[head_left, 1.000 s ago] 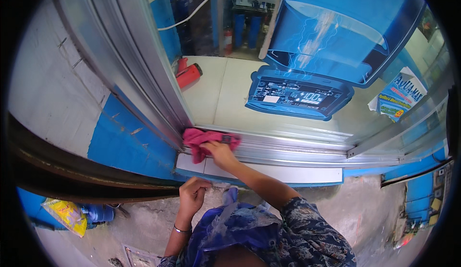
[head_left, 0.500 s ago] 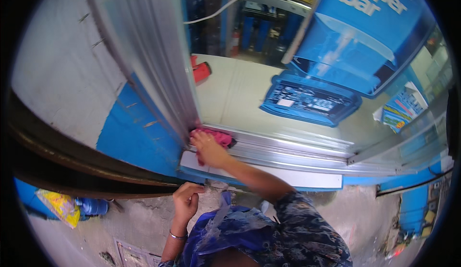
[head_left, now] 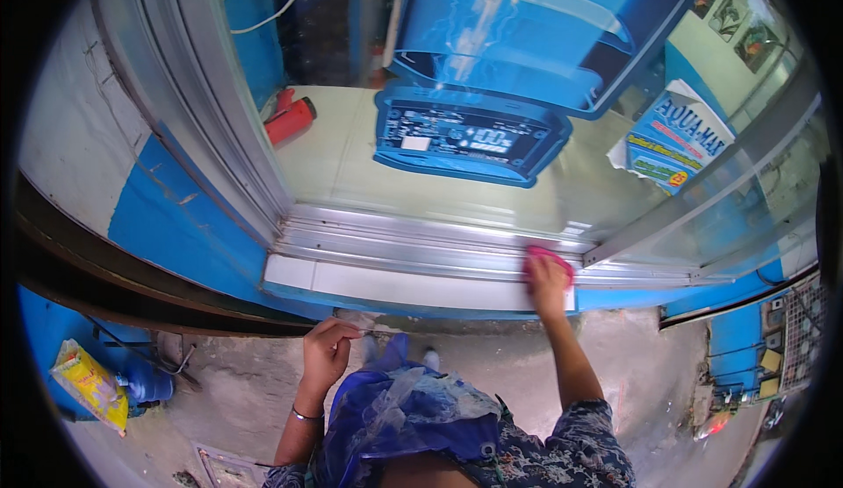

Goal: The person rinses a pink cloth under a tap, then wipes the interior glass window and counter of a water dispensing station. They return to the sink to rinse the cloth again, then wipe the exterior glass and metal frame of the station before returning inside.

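Near the right end of the metal window track (head_left: 421,242), my right hand (head_left: 550,284) presses a pink cloth (head_left: 567,270) against the sill. Its fingers are bent over the cloth and partly cover it. My left hand (head_left: 325,353) hangs in front of the sill's left part, clear of it. The fingers there are curled in, and nothing shows in them. A white ledge (head_left: 378,284) with a blue front edge runs below the track.
Behind the glass, a red tool-like object (head_left: 290,119) lies on a pale counter (head_left: 342,150). A large blue poster (head_left: 518,31) and a smaller printed sheet (head_left: 672,141) hang there. A yellow bag (head_left: 90,387) and a blue water jug (head_left: 147,381) stand at lower left.
My right hand has slid the pink cloth from the track's left corner to near its right end. The view has shifted to the right. My left hand stays curled in about the same place.
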The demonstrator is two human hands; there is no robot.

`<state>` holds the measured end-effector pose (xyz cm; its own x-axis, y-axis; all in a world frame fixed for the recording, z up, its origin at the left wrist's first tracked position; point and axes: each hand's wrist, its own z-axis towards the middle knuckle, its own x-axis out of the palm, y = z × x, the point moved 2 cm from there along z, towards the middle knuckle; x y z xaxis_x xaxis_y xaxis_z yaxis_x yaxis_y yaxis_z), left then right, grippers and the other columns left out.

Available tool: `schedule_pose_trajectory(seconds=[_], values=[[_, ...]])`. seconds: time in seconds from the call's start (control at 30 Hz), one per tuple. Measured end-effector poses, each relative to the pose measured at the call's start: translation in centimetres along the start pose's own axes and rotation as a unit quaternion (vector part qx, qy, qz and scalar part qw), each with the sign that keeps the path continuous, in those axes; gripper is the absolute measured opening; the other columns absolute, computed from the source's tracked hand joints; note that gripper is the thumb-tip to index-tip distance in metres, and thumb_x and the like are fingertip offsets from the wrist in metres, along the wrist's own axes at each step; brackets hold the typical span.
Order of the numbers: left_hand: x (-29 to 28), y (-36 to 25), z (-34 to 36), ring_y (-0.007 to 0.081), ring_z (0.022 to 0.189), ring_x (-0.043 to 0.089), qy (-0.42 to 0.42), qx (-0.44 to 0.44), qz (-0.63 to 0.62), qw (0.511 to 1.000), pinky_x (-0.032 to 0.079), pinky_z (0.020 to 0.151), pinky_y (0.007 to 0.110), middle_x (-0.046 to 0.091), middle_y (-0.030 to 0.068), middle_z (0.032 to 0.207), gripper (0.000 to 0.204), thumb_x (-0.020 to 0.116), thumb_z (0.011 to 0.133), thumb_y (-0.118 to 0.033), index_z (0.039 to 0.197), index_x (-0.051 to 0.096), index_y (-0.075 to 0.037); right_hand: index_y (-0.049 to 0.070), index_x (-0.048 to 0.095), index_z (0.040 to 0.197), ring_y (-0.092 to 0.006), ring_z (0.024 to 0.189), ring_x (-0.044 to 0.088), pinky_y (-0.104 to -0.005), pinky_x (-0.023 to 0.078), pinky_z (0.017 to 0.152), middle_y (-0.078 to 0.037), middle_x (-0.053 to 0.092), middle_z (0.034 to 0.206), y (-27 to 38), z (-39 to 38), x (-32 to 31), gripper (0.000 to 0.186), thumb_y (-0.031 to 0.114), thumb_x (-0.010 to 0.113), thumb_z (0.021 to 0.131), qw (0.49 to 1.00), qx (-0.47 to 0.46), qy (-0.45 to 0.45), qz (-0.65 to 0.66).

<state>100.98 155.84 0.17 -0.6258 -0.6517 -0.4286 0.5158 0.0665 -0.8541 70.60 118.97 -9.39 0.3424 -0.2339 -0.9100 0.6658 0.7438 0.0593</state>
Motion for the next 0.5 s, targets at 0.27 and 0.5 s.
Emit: schedule_pose_trajectory(seconds=[0.27, 0.5], values=[[3.9, -1.4, -1.6, 0.0288, 0.077, 0.068, 0.005, 0.012, 0.014, 1.000, 0.053, 0.067, 0.035, 0.068, 0.0116, 0.083, 0.019, 0.056, 0.072, 0.010, 0.078, 0.068, -0.003, 0.002, 0.068, 0.107, -0.0350, 0.084, 0.069, -0.0460, 0.053, 0.081, -0.020, 0.071, 0.089, -14.2, -15.0, -12.0, 0.037, 0.026, 0.074, 0.079, 0.888, 0.313, 0.317, 0.116], [5.5, -3.4, -1.4, 0.0277, 0.078, 0.068, 0.048, 0.057, 0.037, 0.997, 0.054, 0.067, 0.034, 0.070, 0.0117, 0.086, 0.021, 0.055, 0.071, 0.012, 0.080, 0.069, -0.001, 0.006, 0.062, 0.109, -0.0392, 0.109, 0.055, -0.0452, 0.046, 0.092, -0.019, 0.058, 0.111, -2.5, -1.7, -5.9, 0.031, 0.006, 0.068, 0.078, 0.989, 0.110, 0.003, 0.099]])
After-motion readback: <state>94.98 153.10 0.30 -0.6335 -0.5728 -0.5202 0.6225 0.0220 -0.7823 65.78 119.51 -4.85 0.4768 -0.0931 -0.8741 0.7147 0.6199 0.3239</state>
